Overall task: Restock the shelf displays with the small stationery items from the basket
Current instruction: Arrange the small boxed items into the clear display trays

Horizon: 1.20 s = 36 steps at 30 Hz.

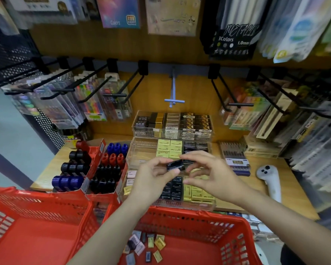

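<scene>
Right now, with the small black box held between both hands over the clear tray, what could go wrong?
1. The left hand pinches the black box only at its edge, and the right hand barely touches it; it could slip into the wrong compartment of the clear tray.
2. The red basket sits just below the shelf edge, so a dropped box may fall back in.

Both bare forearms reach up and forward from the lower edge of the view, converging toward the middle. The left hand (153, 174) is raised with its fingers curled, thumb and fingertips pinching a small black item. The right hand (208, 169) sits just beside it, palm turned inward, fingers spread and loosely bent, its upper fingertips at the item's far end.
</scene>
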Available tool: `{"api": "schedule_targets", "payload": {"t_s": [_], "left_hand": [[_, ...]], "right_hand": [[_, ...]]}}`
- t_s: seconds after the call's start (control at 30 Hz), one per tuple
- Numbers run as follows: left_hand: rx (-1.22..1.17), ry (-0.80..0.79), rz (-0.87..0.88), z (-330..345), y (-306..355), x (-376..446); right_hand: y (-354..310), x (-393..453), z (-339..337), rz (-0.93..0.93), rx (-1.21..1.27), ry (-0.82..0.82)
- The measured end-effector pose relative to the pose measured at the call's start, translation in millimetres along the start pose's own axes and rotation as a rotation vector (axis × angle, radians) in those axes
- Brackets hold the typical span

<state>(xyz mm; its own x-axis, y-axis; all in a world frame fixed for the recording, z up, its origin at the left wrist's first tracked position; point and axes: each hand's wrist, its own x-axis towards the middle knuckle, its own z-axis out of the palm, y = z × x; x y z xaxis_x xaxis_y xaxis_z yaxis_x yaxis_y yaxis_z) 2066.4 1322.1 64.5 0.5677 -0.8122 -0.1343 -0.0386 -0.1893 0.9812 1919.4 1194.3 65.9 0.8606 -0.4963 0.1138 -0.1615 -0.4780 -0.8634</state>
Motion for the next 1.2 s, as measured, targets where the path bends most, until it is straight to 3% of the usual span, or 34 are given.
{"api": "schedule_targets", "payload": {"t_s": [0.13,0.27,0.4,0.63,0.97,1.07,1.13,1.2], "left_hand": [[0.103,-0.052,0.039,10.8,-1.3,-2.5],[0.135,-0.212,0.059,22.8,-8.1,-5.8],[0.742,-0.288,0.227,30.4,-17.9,9.2],[1.191,-0.362,0.335,51.8,-31.7,52.3],[1.261,-0.376,0.359,54.3,-42.1,68.8],[1.061,-0.314,0.442,46.9,-32.4,55.8],[0.893,-0.202,0.604,33.0,-29.9,32.1],[0.814,-0.186,0.630,14.0,-35.2,1.8]], "right_hand": [[-3.7,-15.2,2.1,-0.015,0.038,0.135],[13.4,-26.9,-9.5,0.031,-0.046,0.188],[45.9,-15.6,-36.9,0.224,-0.289,0.391],[76.2,28.6,-30.7,0.191,-0.529,0.399],[87.4,40.3,-22.0,0.199,-0.602,0.428],[76.7,33.1,-20.2,0.182,-0.618,0.455],[68.1,12.3,-8.0,0.059,-0.556,0.575],[56.6,-21.7,21.3,-0.070,-0.427,0.583]]}}
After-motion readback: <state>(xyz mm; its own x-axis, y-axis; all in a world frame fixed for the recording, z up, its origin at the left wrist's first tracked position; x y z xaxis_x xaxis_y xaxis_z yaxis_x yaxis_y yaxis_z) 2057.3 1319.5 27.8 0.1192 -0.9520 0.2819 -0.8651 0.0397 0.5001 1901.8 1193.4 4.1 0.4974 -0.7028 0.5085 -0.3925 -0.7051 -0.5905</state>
